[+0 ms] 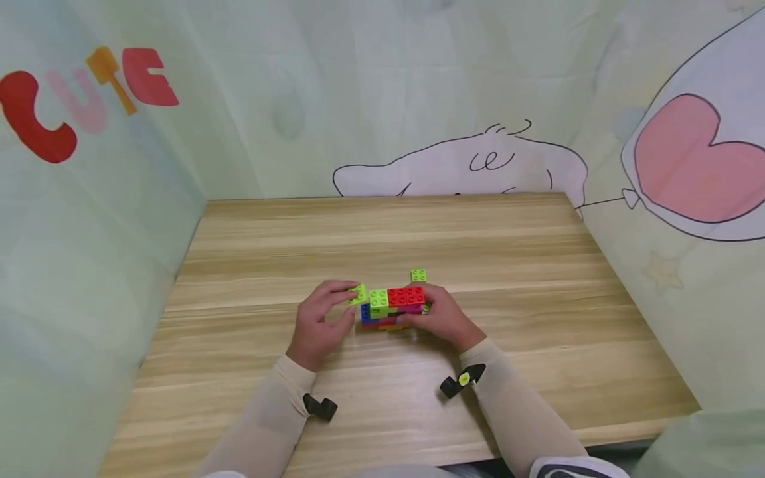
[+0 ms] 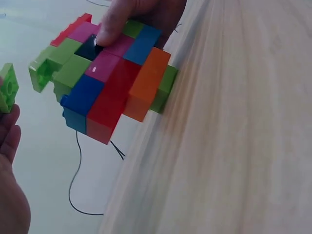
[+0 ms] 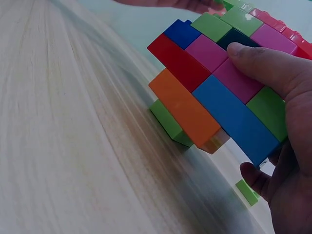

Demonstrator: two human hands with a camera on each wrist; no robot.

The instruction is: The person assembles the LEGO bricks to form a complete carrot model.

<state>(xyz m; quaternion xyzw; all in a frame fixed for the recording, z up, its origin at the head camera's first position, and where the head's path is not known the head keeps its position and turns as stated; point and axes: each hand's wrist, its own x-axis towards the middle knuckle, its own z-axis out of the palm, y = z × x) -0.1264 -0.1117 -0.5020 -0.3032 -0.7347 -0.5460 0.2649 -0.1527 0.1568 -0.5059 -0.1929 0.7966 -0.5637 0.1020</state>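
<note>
My right hand [image 1: 447, 320] grips a built stack of toy building bricks [image 1: 405, 297] near the middle of the table. The stack has red, lime green, pink, blue and orange bricks; in the right wrist view the thumb presses against its pink brick [image 3: 239, 80], while most of the other fingers are hidden behind it. Just left of the stack, my left hand [image 1: 315, 326] pinches a small lime green brick [image 1: 360, 293] between thumb and fingers. That brick [image 2: 8, 88] is apart from the stack in the left wrist view, its hollow underside partly showing.
Another lime green brick [image 1: 418, 275], studs up, lies on the wood-grain table [image 1: 257, 245] just behind the stack. Printed fabric walls [image 1: 287, 79] enclose the table at the back and sides. A small dark camera is strapped on each wrist.
</note>
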